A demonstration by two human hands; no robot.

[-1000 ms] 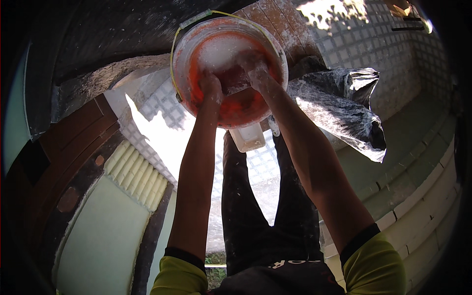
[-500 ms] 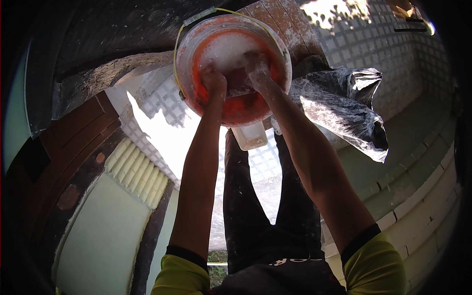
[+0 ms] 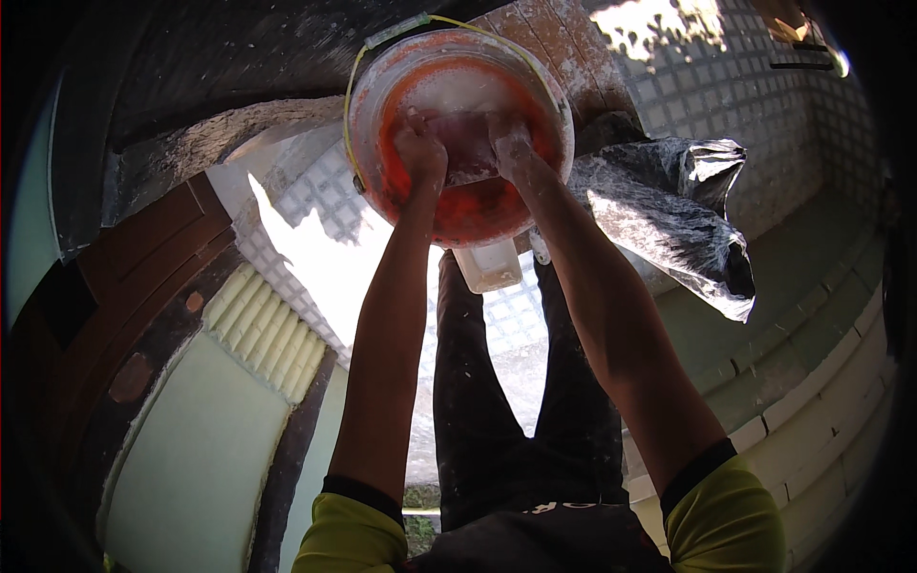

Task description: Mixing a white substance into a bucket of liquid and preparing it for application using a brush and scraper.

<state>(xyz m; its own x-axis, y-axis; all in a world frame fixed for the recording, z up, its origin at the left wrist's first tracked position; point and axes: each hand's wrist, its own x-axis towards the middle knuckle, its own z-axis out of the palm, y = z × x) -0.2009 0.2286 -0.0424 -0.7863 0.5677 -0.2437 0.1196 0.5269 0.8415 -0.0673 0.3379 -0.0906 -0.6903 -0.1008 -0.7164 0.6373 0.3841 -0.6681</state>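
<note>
One bucket (image 3: 482, 222), worked from inside

Its orange-streaked mouth lies open to view; a crumpled black bag (image 3: 650, 224) lies just beside its right edge; white stuff (image 3: 449, 91) shows within, at the far side, and a pale tub (image 3: 489, 267) sits by the near edge; deep inside is a dark reddish boxy thing (image 3: 468, 153); the step in hand looks like gripping that thing by its two sides, and the next move seems to call for a steady, even hold; the left hand (image 3: 420, 153) is curled on one side, the right hand (image 3: 513, 145) on the other, fingers mostly closed on it, tips too blurred to judge tightness; sideways room is scant, with more toward the mouth.
</note>
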